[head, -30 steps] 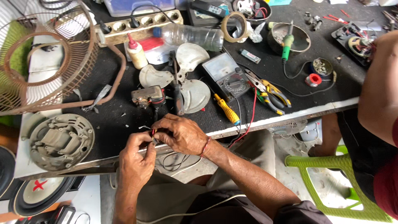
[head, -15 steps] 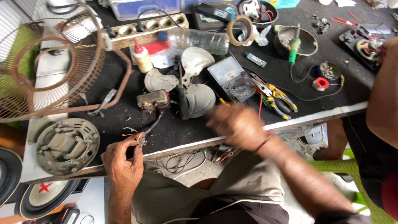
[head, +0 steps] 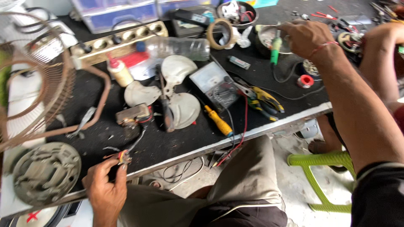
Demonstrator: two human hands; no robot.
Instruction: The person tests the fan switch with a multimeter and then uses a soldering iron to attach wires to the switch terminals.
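A black-topped workbench (head: 105, 90) with a pale metal front edge is seen from above, crowded with parts and tools. At about 7 o'clock the left hand (head: 105, 187) is closed in a pinch on a bundle of coloured wires (head: 122, 157), held just over the bench edge; the wires run up toward a small fan motor (head: 132, 116) lying near the centre of the bench. At about 1 o'clock the right hand (head: 304, 37), a red thread at its wrist, is stretched across the bench and curled at the green handle of a soldering iron (head: 275, 45); whether the handle is actually gripped cannot be told. White fan blades (head: 179, 90) lie at the centre, with a multimeter (head: 214, 82) and its red and black leads just to the right, a yellow-handled screwdriver (head: 219, 121) at 5 o'clock of it, and yellow-handled pliers (head: 263, 100) beside it. A clear plastic bottle (head: 179, 48) and a roll of tape (head: 221, 33) lie toward 12 o'clock, and a small red spool (head: 305, 81) toward 2 o'clock. A rusty wire fan guard (head: 38, 96) fills the 9 o'clock side, and a round grey motor cover (head: 46, 172) lies at 8 o'clock. A green plastic stool (head: 326, 168) stands on the pale concrete floor (head: 294, 189) at 4 o'clock. Another person's arm (head: 381, 59) is seen at the right edge.
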